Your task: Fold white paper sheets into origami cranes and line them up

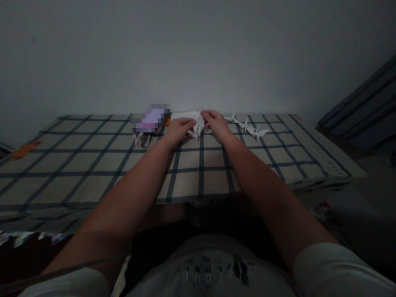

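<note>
Both my arms stretch forward over a checked cloth (93,165). My left hand (179,128) and my right hand (216,123) meet at a small piece of folded white paper (198,126), each pinching a side of it, fingers closed. White paper sheets (185,116) lie flat just behind the hands. To the right of my right hand a row of several finished white paper cranes (250,127) stands on the cloth.
A purple-and-pink object (151,120), blurred, with pink straps (142,140), lies left of my left hand. A bare wall rises close behind. A dark striped fabric (365,111) leans at the far right. The room is dim.
</note>
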Available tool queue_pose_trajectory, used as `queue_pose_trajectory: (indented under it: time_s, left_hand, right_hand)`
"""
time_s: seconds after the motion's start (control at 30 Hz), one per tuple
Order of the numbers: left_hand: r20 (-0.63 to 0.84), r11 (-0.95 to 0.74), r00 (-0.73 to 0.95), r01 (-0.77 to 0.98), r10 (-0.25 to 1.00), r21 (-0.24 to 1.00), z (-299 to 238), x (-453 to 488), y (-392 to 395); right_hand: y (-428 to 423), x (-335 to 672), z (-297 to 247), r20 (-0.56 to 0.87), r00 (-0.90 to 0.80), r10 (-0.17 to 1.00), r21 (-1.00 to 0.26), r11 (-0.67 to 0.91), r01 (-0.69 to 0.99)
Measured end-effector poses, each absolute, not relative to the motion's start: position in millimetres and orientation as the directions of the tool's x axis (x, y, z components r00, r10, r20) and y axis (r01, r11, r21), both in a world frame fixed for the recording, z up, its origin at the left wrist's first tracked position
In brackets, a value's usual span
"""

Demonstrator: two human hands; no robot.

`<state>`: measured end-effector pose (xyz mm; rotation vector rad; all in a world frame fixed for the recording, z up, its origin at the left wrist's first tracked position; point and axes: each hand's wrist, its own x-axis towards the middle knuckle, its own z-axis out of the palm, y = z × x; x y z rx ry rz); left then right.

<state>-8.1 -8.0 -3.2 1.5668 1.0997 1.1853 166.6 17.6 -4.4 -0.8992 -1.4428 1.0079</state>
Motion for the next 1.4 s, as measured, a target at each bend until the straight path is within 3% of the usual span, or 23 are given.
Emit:
queue_pose_trajectory:
  time_s: [0.2, 0.37, 0.53, 0.8, 1.07, 1.23, 1.4]
  left_hand:
    - [0.278, -0.276, 0.009, 0.163, 0.961, 0.947, 0.5, -9.2, -5.4]
    - [0.321, -0.322, 0.028, 0.147, 0.947, 0.935, -4.0, -8.8, -2.0]
    - [0.386, -0.382, 0.029, 0.238, 0.922, 0.893, -3.1, -7.4, -5.5]
    - [0.328, -0.326, 0.029, 0.216, 0.944, 0.920, -1.0, -4.1, -14.0]
    - [0.249, -0.254, 0.057, 0.136, 0.967, 0.957, 2.9, 0.6, -17.4]
    - [0.263, -0.269, 0.059, 0.134, 0.963, 0.954, 1.5, -0.6, -16.3]
    - [0.281, -0.287, 0.087, 0.068, 0.956, 0.955, -4.7, -3.5, -9.9]
  right_hand:
    - [14.2, 162.1, -6.0, 0.270, -0.218, 0.938, -0.962, 0.271, -0.027]
    - [12.2, 159.0, -3.5, 0.243, -0.234, 0.941, -0.970, 0.231, -0.078]
    - [13.0, 158.9, -4.3, 0.239, -0.245, 0.940, -0.971, 0.229, -0.068]
    - [10.8, 158.9, -6.2, 0.255, -0.320, 0.913, -0.967, 0.239, -0.088]
    - [11.8, 161.2, -4.7, 0.317, -0.193, 0.928, -0.947, 0.320, -0.020]
    - [7.7, 161.7, -1.4, 0.319, -0.174, 0.932, -0.945, 0.326, 0.011]
    - [10.1, 161.6, -5.3, 0.333, -0.229, 0.915, -0.943, 0.326, -0.069]
